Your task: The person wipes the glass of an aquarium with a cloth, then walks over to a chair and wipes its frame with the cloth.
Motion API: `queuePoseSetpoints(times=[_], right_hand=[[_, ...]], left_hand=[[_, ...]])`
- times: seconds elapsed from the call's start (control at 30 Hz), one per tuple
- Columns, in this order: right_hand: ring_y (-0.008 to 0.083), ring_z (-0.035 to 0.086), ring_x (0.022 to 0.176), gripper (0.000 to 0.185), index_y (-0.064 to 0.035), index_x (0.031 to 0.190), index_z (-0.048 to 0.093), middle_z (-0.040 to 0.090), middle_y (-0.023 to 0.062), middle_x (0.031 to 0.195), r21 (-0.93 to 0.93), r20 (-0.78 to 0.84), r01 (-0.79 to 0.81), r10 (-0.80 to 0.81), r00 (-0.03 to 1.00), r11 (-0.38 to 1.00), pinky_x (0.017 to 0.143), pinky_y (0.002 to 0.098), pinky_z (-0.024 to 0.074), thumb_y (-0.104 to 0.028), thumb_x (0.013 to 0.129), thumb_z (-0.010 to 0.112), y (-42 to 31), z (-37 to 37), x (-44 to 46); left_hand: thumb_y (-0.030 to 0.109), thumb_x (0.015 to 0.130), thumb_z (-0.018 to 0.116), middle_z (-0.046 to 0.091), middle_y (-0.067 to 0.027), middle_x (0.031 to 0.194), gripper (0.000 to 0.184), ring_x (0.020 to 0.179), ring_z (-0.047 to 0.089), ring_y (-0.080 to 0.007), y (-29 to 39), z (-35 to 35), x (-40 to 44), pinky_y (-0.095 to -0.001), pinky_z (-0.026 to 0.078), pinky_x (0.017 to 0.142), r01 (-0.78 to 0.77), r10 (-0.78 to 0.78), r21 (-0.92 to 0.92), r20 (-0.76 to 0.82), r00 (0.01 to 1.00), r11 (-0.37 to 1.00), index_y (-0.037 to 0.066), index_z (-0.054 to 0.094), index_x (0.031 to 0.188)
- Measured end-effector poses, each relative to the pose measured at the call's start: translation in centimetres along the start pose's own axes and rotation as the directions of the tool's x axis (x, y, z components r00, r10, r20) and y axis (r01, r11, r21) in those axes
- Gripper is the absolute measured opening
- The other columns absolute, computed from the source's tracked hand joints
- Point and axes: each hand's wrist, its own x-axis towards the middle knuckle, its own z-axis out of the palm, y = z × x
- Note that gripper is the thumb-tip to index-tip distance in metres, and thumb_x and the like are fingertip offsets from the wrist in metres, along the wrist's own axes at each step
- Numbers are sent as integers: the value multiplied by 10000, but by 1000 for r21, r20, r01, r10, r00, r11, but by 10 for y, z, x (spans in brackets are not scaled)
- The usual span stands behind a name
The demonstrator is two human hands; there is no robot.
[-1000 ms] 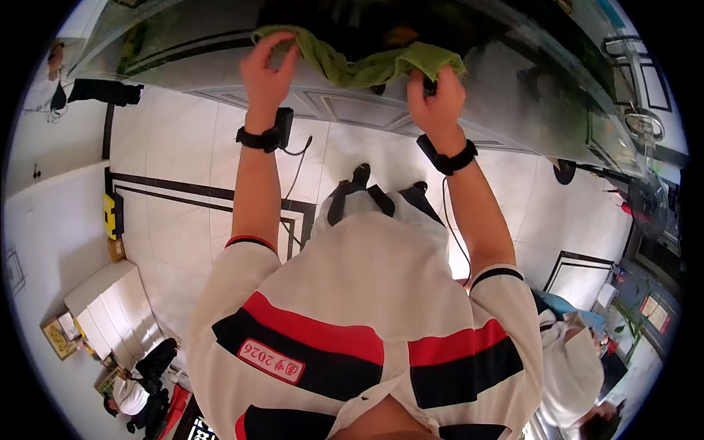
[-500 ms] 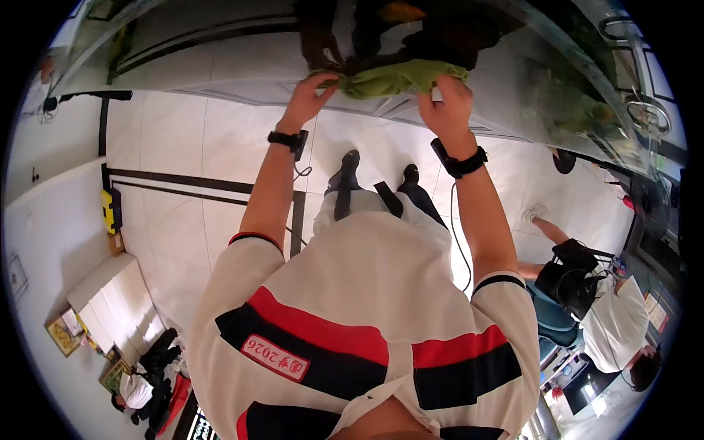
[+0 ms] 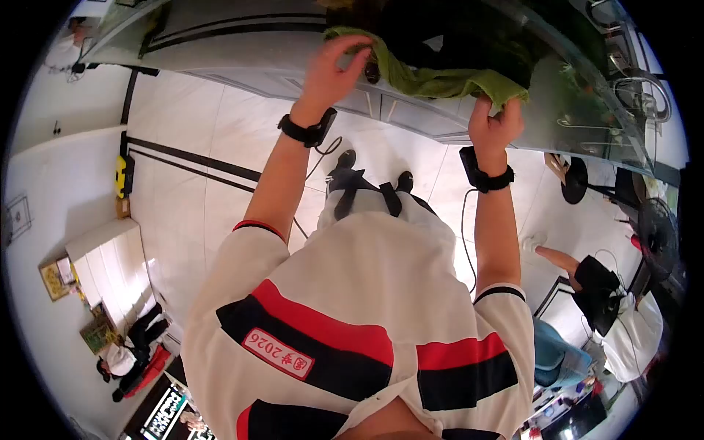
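Observation:
A green cloth (image 3: 440,82) is stretched between my two hands, in front of a dark, reflective glass panel (image 3: 565,95). My left hand (image 3: 330,73) grips its left end, with thumb and fingers bent around the edge. My right hand (image 3: 496,128) pinches the lower right corner between thumb and fingers. The cloth's middle sags and lies folded; its right end hangs slightly lower than the left. Each wrist wears a black strap with a small box on it, and a cable runs down from each.
Below the glass runs a grey cabinet front (image 3: 411,114). A person (image 3: 634,330) sits at right by a blue chair (image 3: 561,356). A black fan (image 3: 656,227) stands at far right. White cupboards (image 3: 110,264) line the left wall, with another person (image 3: 121,359) beyond.
Both hands have moved right, the left one also upward and the right one slightly down. The bunched cloth is now spread wider and sags between them.

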Motion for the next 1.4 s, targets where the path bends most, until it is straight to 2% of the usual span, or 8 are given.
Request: queuePoseSetpoints(times=[0.07, 0.17, 0.37, 0.5, 0.7, 0.8, 1.2, 1.4], right_hand=[[331, 667, 724, 188, -22, 984, 643, 683, 151, 874, 24, -7, -43, 43, 999, 999, 630, 340, 517, -31, 797, 626, -1, -8, 2], [265, 678, 763, 194, -17, 1021, 651, 700, 138, 894, 99, 1, -82, 82, 997, 992, 690, 315, 516, -35, 828, 635, 2, -9, -5], [308, 675, 765, 204, -29, 1033, 640, 696, 143, 894, 194, 127, -112, 88, 988, 975, 692, 339, 519, -59, 832, 629, 9, 17, -12], [329, 674, 735, 210, -33, 1033, 634, 692, 143, 874, 188, 223, -89, 46, 974, 978, 664, 354, 523, -60, 825, 625, 5, 31, -15], [313, 668, 807, 176, -17, 1046, 618, 679, 159, 944, 368, 297, -149, 36, 954, 918, 717, 364, 520, -77, 880, 612, -22, 84, -12], [219, 651, 1000, 329, 45, 1253, 516, 663, 159, 1133, 421, 443, -193, -15, 896, 886, 887, 305, 488, -21, 934, 560, -39, 123, -7], [389, 654, 982, 241, 18, 1100, 576, 670, 237, 1047, 201, 737, -247, 20, 676, 948, 853, 412, 512, -104, 894, 598, -92, 249, -28], [444, 629, 954, 234, 19, 1089, 565, 654, 262, 1037, 230, 612, -175, -3, 791, 957, 813, 405, 514, -87, 882, 592, -126, 252, -9]], left_hand=[[72, 829, 716, 682, -91, 1046, 274, 945, 653, -231, 30, -9, 19, -304, 503, 828, -74, 83, 68, -147, 986, 995, 73, 655, 1096], [72, 875, 686, 658, -79, 1065, 226, 941, 620, -159, 41, 3, 23, -280, 482, 803, -71, 20, -205, -237, 971, 976, 56, 630, 1094], [56, 871, 680, 674, -69, 1036, 237, 915, 619, -163, -3, 15, -6, -297, 486, 774, 82, -77, 61, -75, 994, 995, 60, 616, 1099], [70, 893, 654, 683, -88, 1027, 195, 867, 654, -205, -9, 14, -32, -306, 493, 719, 406, -405, 112, -33, 914, 907, 58, 610, 1082], [15, 912, 613, 681, -112, 993, 175, 879, 676, -175, -37, -11, -72, -270, 516, 660, 378, -378, -59, -297, 877, 924, 13, 553, 1076], [-2, 917, 601, 677, -115, 986, 176, 883, 672, -153, -44, -31, -82, -269, 532, 693, 414, -432, -126, -333, 838, 901, 1, 536, 1080], [3, 892, 640, 692, -122, 939, 190, 822, 675, -191, -100, -105, -98, -290, 530, 691, 427, -406, -62, -452, 794, 902, 21, 566, 1065], [-47, 884, 592, 676, -130, 959, 269, 770, 662, -203, -132, -135, -97, -286, 518, 678, 401, -393, -95, -495, 775, 911, 25, 545, 1139]])
